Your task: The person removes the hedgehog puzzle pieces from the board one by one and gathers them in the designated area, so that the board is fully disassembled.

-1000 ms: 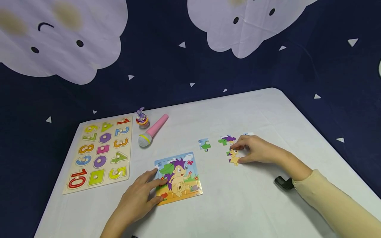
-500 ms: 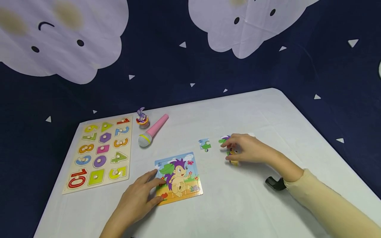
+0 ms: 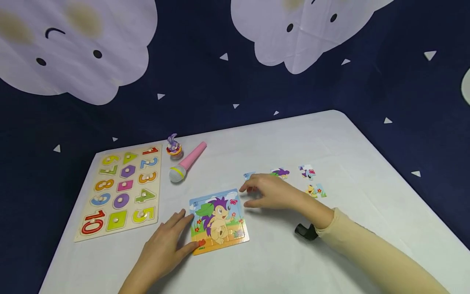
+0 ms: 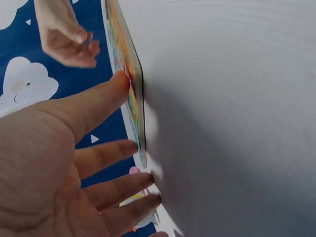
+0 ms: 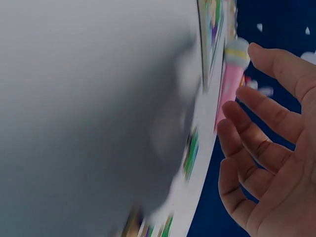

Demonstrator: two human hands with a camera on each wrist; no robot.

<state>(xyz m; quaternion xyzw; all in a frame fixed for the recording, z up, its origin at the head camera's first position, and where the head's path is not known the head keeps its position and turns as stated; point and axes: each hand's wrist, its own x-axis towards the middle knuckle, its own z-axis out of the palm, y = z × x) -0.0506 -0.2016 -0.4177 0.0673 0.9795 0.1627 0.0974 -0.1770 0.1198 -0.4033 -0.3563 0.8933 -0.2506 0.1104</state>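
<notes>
A square hedgehog jigsaw puzzle [image 3: 219,222] lies on the table, its picture pieces fitted in the frame. At its lower left corner rests the thumb of my left hand [image 3: 163,245], the fingers relaxed along the left edge. My right hand [image 3: 271,191] hovers just right of the puzzle, fingers spread and loosely bent, nothing between them in the right wrist view. Behind it are loose jigsaw pieces: a blue one [image 3: 249,175] partly covered by the hand, a purple-and-green one [image 3: 280,172], one with a pink butterfly [image 3: 307,172] and one with a red flower [image 3: 317,190].
A wooden number and shape board [image 3: 119,190] lies at the left of the white table [image 3: 264,265]. A pink toy microphone [image 3: 188,161] and a small purple rabbit figure [image 3: 174,147] stand close to it. A black device [image 3: 306,231] is at the right sleeve.
My right hand has left the loose pieces and moved left toward the puzzle, uncovering the butterfly and red flower pieces. The left hand has stayed at the puzzle's left edge.
</notes>
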